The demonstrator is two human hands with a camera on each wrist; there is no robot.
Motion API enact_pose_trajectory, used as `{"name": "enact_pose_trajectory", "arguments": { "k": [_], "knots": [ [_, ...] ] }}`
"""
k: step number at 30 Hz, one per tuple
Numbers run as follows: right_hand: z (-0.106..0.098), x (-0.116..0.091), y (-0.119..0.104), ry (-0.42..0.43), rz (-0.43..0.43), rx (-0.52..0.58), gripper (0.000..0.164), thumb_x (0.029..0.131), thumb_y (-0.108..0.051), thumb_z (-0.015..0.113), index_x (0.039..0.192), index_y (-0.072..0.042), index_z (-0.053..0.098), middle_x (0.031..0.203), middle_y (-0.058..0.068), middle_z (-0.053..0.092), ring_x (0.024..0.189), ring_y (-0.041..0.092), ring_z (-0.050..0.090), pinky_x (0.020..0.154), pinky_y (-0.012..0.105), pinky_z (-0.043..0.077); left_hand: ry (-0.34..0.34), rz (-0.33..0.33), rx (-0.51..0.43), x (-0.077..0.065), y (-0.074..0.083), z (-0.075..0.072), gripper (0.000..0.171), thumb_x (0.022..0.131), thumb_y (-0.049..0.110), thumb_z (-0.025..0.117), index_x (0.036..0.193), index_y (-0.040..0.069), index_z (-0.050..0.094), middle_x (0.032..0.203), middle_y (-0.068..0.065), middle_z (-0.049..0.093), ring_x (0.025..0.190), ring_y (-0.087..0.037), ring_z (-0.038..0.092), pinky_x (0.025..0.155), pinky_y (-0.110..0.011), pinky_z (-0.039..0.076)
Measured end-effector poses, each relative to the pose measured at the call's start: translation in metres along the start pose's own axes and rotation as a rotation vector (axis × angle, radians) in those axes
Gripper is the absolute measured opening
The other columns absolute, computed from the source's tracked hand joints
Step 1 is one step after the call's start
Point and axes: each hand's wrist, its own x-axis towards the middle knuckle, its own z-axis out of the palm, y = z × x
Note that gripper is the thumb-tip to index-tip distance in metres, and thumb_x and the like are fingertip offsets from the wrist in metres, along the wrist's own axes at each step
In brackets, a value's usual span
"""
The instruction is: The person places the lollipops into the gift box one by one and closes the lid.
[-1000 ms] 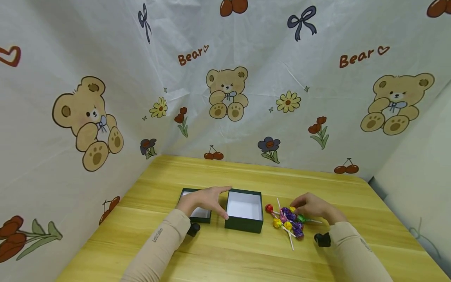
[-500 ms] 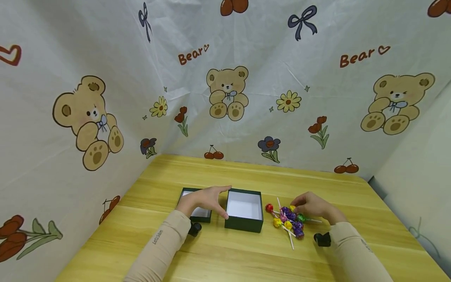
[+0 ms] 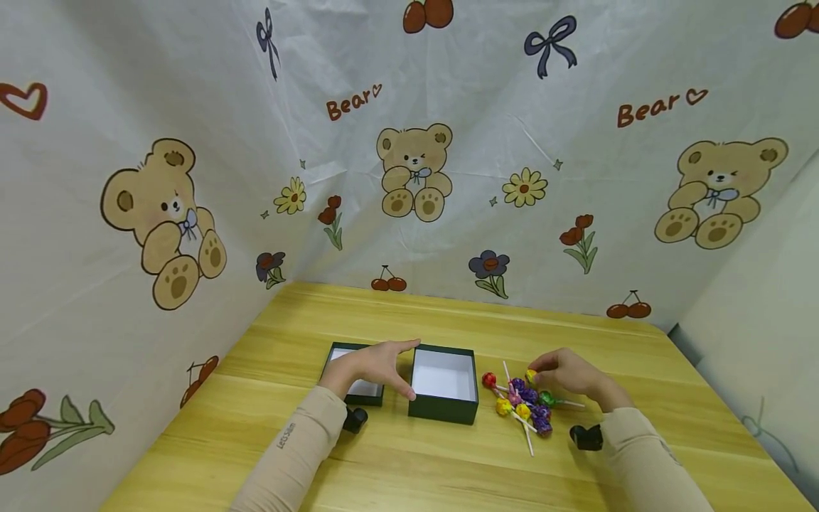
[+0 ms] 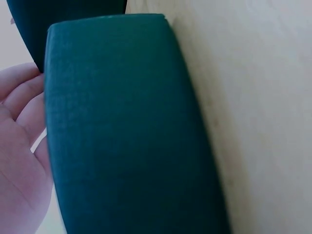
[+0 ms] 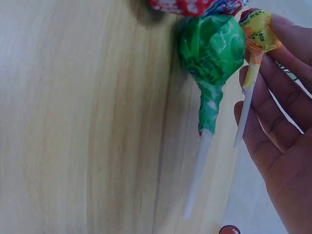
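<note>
My right hand (image 3: 569, 372) pinches a yellow-wrapped lollipop (image 5: 258, 34) between thumb and fingers, at the far right side of a lollipop pile. In the right wrist view its white stick slants down across the fingers, beside a green-wrapped lollipop (image 5: 212, 51). My left hand (image 3: 380, 363) reaches over a shallower green box part (image 3: 366, 400) with thumb and index finger spread. Their tips rest at the near and far left corners of an open dark green box (image 3: 443, 410) with a white inside. In the left wrist view a green side wall (image 4: 122, 122) partly hides the fingers.
Red (image 3: 489, 380), purple (image 3: 542, 419) and yellow (image 3: 503, 406) lollipops lie piled right of the box, sticks pointing various ways. The wooden table (image 3: 448, 469) ends at a patterned bear curtain (image 3: 416, 249) behind and on the left. Black wrist cameras (image 3: 586, 437) sit at both wrists.
The yellow lollipop in my right hand has shifted slightly away from the pile and shows more between the fingertips. My left hand and the boxes have stayed put.
</note>
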Motion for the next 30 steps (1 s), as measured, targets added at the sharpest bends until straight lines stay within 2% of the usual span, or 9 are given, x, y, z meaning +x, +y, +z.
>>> {"name": "enact_pose_trajectory", "arguments": {
  "k": [4,13,30],
  "knots": [
    [0.001,-0.001,-0.004,0.026,0.0,0.007,0.03,0.096,-0.012,0.065,0.119,0.006,0.068,0.112,0.017,0.072,0.105,0.029,0.067,0.094,0.053,0.054,-0.001,0.008,0.001,0.0,-0.001,0.001,0.113,0.074,0.045,0.088,0.161,0.018,0.022,0.165,-0.01,0.028,0.15,-0.033,0.03,0.115,-0.053,0.039],
    [-0.003,0.001,-0.019,0.052,-0.059,0.021,0.036,0.099,-0.016,0.063,0.125,0.009,0.065,0.116,0.021,0.071,0.107,0.035,0.068,0.094,0.054,0.054,0.011,-0.006,-0.009,-0.002,-0.001,0.002,0.113,0.073,0.045,0.089,0.162,0.021,0.022,0.163,-0.011,0.031,0.149,-0.034,0.032,0.113,-0.054,0.041],
    [0.006,0.011,-0.042,0.084,-0.107,0.013,0.034,0.098,-0.017,0.064,0.123,0.006,0.067,0.116,0.019,0.071,0.104,0.03,0.068,0.09,0.048,0.057,0.036,0.008,-0.014,-0.001,-0.006,0.005,0.112,0.073,0.047,0.088,0.161,0.021,0.024,0.164,-0.009,0.03,0.149,-0.035,0.033,0.114,-0.055,0.039]
  ]
}}
